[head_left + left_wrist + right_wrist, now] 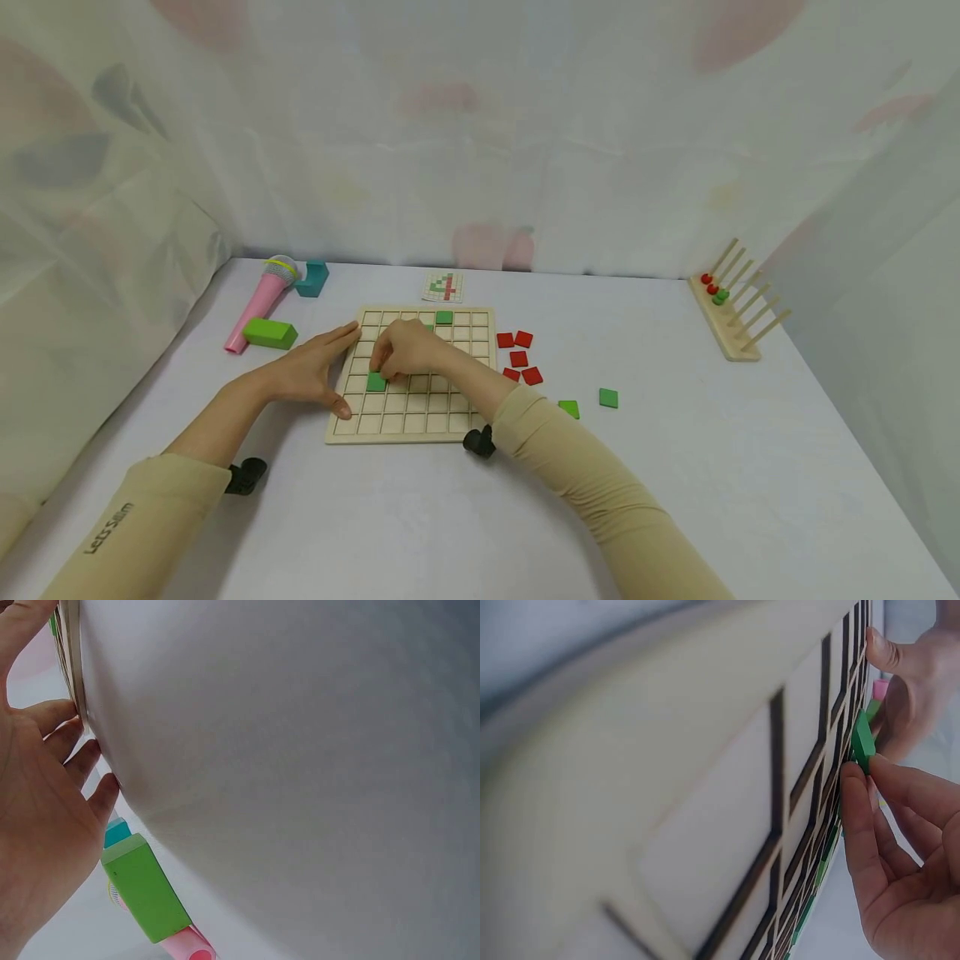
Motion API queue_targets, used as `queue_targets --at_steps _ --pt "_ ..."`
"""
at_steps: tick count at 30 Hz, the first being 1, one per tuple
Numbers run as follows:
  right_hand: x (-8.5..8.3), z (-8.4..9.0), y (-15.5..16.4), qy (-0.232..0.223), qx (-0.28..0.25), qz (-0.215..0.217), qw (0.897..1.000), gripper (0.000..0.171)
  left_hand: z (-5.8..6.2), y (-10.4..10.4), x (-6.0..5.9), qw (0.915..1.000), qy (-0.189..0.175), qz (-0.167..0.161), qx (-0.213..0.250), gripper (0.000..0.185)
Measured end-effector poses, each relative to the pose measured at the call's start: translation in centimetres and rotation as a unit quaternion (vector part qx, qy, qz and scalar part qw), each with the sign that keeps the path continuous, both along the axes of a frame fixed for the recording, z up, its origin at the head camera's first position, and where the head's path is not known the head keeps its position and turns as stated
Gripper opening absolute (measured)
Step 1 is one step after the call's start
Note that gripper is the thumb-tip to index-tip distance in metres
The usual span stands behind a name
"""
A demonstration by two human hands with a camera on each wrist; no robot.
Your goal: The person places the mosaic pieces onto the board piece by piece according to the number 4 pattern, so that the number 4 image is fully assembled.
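Right hand (900, 855) fingertips pinch a green tile (862, 741) (edge-on) against the grid board (705, 787).

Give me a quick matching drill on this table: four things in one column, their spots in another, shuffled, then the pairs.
Things:
1. red tiles
2. pattern card
3. green block
4. peg rack

Places:
A. far right of the table
B. beside the pink toy microphone, left of the board
C. just beyond the grid board
D. right of the board

Pairs: 1-D, 2-C, 3-B, 4-A

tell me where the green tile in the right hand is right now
In the head view the green tile sits on the wooden grid board, left side, under the right hand fingers.
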State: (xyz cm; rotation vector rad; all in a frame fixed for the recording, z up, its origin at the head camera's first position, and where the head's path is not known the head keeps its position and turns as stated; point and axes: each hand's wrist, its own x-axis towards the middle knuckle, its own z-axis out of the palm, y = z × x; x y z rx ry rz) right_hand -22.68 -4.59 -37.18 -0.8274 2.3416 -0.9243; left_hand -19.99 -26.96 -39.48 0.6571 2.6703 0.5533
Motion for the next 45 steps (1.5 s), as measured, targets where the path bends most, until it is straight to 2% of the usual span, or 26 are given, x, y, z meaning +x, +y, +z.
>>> queue_targets --at_steps 16,26,35,45 --pt "0.4 0.1 -0.5 0.025 0.019 0.010 0.999 0.011 -0.4 -0.4 0.0 1.0000 0.004 0.002 0.004 0.136" --pt "0.0 1.8 0.7 0.048 0.007 0.007 0.999 0.013 -0.3 -0.3 0.0 1.0000 0.007 -0.002 0.006 0.135" --pt "-1.1 4.2 5.1 0.034 -0.041 0.009 0.999 0.020 -0.1 -0.2 0.0 1.0000 0.002 0.003 0.000 0.135" --pt "-2.0 4.5 12.9 0.042 -0.041 -0.039 0.998 0.019 -0.3 0.0 -0.1 1.0000 0.002 -0.001 -0.005 0.135"
